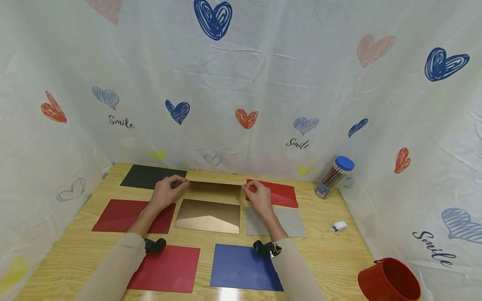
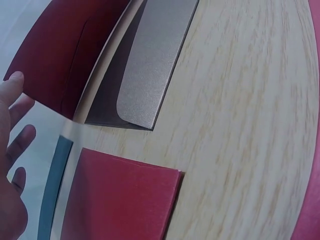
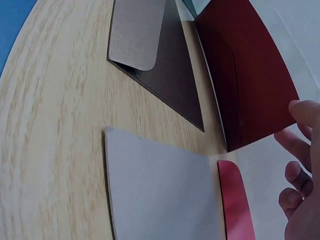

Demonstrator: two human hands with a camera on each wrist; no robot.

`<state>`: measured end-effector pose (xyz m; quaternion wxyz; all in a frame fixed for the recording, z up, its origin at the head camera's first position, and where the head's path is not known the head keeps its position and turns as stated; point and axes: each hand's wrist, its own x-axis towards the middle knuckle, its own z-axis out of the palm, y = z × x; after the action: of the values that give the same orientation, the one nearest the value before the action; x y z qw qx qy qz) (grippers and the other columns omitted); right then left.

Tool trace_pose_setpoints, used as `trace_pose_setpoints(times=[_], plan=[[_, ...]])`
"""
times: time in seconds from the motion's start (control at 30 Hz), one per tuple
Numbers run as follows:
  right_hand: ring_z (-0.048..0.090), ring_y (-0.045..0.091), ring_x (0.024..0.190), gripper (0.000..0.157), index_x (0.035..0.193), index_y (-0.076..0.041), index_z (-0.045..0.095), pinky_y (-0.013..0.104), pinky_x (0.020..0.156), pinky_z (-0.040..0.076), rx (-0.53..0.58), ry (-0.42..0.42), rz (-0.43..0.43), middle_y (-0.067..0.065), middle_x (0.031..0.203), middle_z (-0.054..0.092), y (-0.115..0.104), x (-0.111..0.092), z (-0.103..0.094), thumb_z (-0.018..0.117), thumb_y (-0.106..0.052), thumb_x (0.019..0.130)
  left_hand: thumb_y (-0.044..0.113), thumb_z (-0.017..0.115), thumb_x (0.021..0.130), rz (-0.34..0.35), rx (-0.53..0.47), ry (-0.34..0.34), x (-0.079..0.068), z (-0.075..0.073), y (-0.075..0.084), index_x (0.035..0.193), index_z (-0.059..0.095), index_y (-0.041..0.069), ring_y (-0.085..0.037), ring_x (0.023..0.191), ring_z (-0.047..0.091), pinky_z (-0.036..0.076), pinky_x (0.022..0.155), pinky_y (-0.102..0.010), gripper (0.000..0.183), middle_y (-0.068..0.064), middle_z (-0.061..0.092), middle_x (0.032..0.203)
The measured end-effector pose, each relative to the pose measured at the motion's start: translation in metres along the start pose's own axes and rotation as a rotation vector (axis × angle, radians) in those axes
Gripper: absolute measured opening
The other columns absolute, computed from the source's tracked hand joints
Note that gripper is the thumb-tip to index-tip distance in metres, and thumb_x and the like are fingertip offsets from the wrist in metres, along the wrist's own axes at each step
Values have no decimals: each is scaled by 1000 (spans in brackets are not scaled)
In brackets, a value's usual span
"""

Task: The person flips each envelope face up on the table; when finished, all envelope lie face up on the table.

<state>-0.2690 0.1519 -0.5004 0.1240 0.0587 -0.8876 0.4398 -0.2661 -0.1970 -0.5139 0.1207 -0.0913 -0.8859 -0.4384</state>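
A dark red envelope (image 2: pixel 50 55) is held up on its edge at the back of the table, seen nearly edge-on in the head view. My left hand (image 1: pixel 165 192) pinches its left end between thumb and fingers; my right hand (image 1: pixel 260 198) pinches the right end the same way. A seam line crosses the side facing me. Just in front of it lies a bronze envelope (image 1: pixel 207 215), whose flap (image 3: pixel 137 32) shows in the right wrist view. Beside my left forearm is another dark red envelope (image 1: pixel 126 215); a grey envelope (image 1: pixel 286 221) lies by my right wrist.
A blackish envelope (image 1: pixel 144 176) and a bright red envelope (image 1: pixel 280 193) lie at the back. Crimson (image 1: pixel 171 269) and blue (image 1: pixel 241 267) envelopes lie in front. At right stand a pencil tub (image 1: pixel 331 179), a small white bottle (image 1: pixel 339 226) and a red bucket (image 1: pixel 378 282). A patterned curtain (image 1: pixel 226 83) surrounds the table.
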Motion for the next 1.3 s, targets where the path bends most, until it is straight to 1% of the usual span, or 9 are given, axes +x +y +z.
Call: trace_pose_setpoints(times=[0.13,0.43,0.73,0.87,0.97,1.03,1.13,1.2,1.3], plan=[[50,11,57,18,85,-19,69,25,48,39,11,35,-3,-6,91,74,-3,1,0,77,-35,90,31,70,96,10,13,11,1,0,1,109,73,14,-25,89,54,40,73,-39,22,-9,67,97],[51,14,65,18,89,-18,74,28,51,39,8,61,-2,-4,79,68,-4,2,0,77,-37,90,27,71,96,30,18,17,1,1,1,111,72,12,-24,84,51,38,68,-37,22,-9,66,94],[43,14,59,19,106,-18,74,29,53,37,-11,37,-25,3,68,54,-1,3,3,75,-30,92,20,72,95,54,60,45,4,1,5,118,72,10,-23,75,46,35,62,-36,25,-8,63,88],[48,12,56,24,115,-15,72,31,58,41,-3,24,-36,7,63,57,-1,3,4,74,-25,93,18,73,94,63,87,59,6,4,5,120,71,11,-23,70,45,35,59,-36,27,-8,61,86],[55,15,53,28,120,-16,70,33,63,44,3,10,-31,8,63,62,-1,3,5,74,-24,93,17,73,94,73,110,64,8,6,5,123,70,10,-24,71,46,34,63,-38,30,-9,61,86],[60,19,55,30,123,-16,69,37,66,47,-4,2,-34,8,71,67,-1,3,6,73,-23,93,16,73,93,81,132,64,10,8,5,125,69,9,-27,76,51,37,69,-42,33,-12,64,90],[67,25,84,34,126,-14,68,43,82,52,-60,-8,-53,8,100,73,0,6,10,73,-21,93,16,74,92,83,181,48,13,12,4,131,66,9,-32,88,56,38,80,-51,40,-18,67,103],[64,28,103,37,129,-14,66,45,90,51,-139,-17,-69,7,120,69,3,7,14,73,-20,93,17,74,91,80,228,34,15,16,3,135,63,9,-36,98,58,38,86,-56,46,-19,67,117],[58,29,116,45,133,-13,62,46,94,50,-296,-36,-101,7,132,65,7,9,21,75,-19,91,18,75,90,55,300,-3,16,22,3,140,58,9,-40,110,55,37,90,-59,53,-19,63,130]])
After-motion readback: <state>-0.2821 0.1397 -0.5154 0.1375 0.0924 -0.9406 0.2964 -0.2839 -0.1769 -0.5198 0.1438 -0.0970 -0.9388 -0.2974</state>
